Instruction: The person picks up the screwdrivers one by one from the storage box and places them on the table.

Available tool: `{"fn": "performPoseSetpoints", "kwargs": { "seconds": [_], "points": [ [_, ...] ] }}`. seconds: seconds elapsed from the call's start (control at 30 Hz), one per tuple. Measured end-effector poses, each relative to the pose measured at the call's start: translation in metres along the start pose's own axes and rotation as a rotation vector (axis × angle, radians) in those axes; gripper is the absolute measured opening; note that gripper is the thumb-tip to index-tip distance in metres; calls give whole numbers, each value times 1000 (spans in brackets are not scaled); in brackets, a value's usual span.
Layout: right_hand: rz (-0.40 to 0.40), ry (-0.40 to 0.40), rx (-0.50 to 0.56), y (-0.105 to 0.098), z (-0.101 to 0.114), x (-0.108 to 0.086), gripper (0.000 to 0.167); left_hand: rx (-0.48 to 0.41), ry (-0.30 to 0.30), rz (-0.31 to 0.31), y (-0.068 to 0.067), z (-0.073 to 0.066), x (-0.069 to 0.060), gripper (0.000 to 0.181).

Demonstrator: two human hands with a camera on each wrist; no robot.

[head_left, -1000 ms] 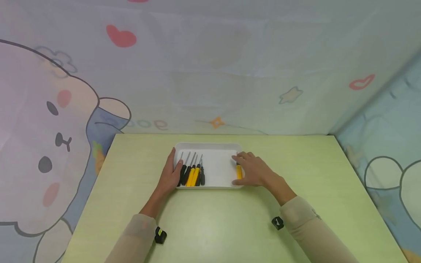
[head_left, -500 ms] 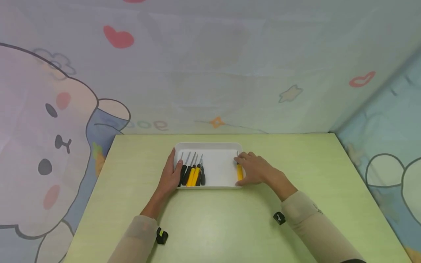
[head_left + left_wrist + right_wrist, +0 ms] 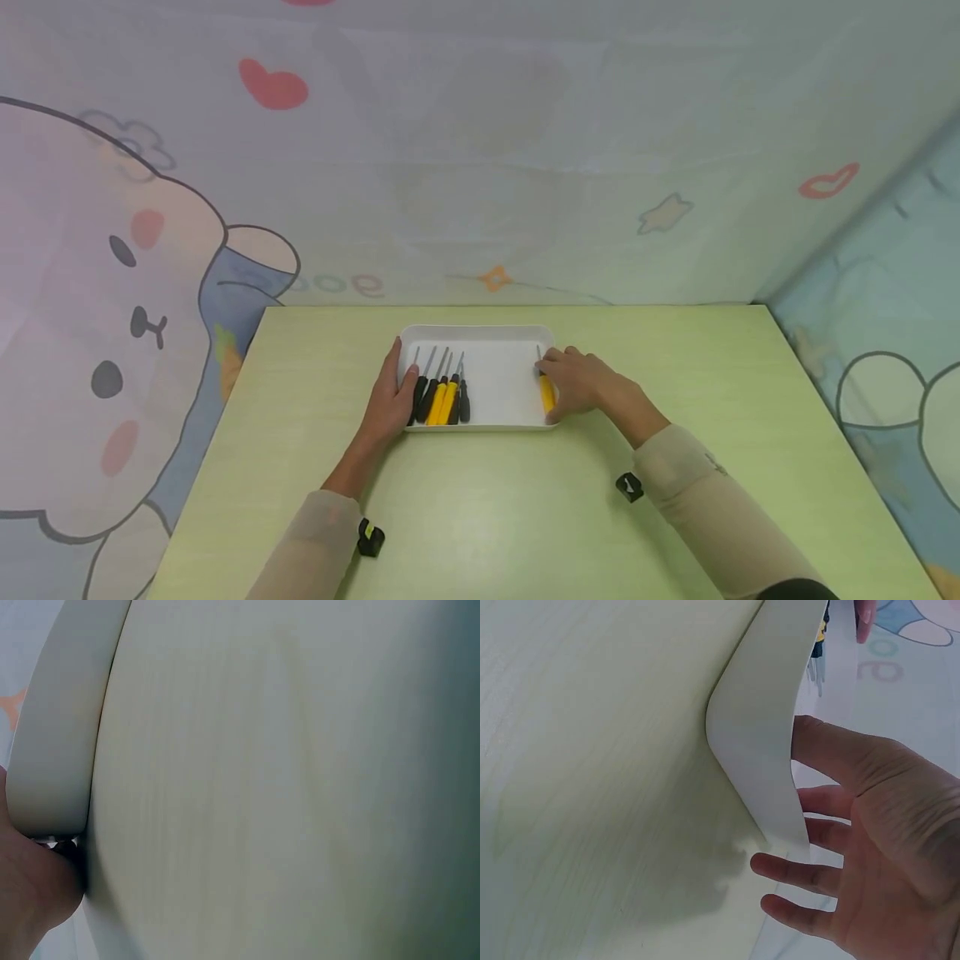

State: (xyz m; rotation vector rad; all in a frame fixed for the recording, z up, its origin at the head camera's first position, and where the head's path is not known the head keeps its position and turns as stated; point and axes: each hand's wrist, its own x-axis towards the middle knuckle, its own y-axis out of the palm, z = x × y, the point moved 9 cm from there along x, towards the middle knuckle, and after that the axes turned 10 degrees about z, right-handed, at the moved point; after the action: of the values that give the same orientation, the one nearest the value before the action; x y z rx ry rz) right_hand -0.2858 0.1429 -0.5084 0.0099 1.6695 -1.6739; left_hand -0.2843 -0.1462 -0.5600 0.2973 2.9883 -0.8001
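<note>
A white tray (image 3: 498,429) holds several black and yellow screwdrivers (image 3: 442,404), side by side at its left end. My left hand (image 3: 390,404) grips that end, thumb over the rim by the black handles; the left wrist view has part of this hand (image 3: 34,892) against the tray wall (image 3: 64,727). At the right end a yellow screwdriver (image 3: 547,393) lies slightly tilted. My right hand (image 3: 581,383) is over the rim with thumb and fingertips beside it; contact is unclear. In the right wrist view the hand (image 3: 900,840) has spread, slightly bent fingers, some hidden behind the tray wall (image 3: 761,727).
The tray stands near the back edge of a pale green table (image 3: 480,500). Behind the table hangs a printed cloth (image 3: 480,167). Black devices (image 3: 370,538) are at both wrists.
The right-hand yellow screwdriver has tilted, its handle end shifting slightly right. My right thumb has moved right, to the tray's front right corner. My left hand keeps its hold.
</note>
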Motion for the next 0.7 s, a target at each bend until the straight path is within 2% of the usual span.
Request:
{"fn": "performPoseSetpoints", "kwargs": {
  "seconds": [0.3,0.7],
  "points": [
    [5,0,-53,0,2,4,83,12,0,-2,-1,1,1,68],
    [-3,-6,-68,1,4,6,83,0,6,-4,0,0,0,68]
  ]
}}
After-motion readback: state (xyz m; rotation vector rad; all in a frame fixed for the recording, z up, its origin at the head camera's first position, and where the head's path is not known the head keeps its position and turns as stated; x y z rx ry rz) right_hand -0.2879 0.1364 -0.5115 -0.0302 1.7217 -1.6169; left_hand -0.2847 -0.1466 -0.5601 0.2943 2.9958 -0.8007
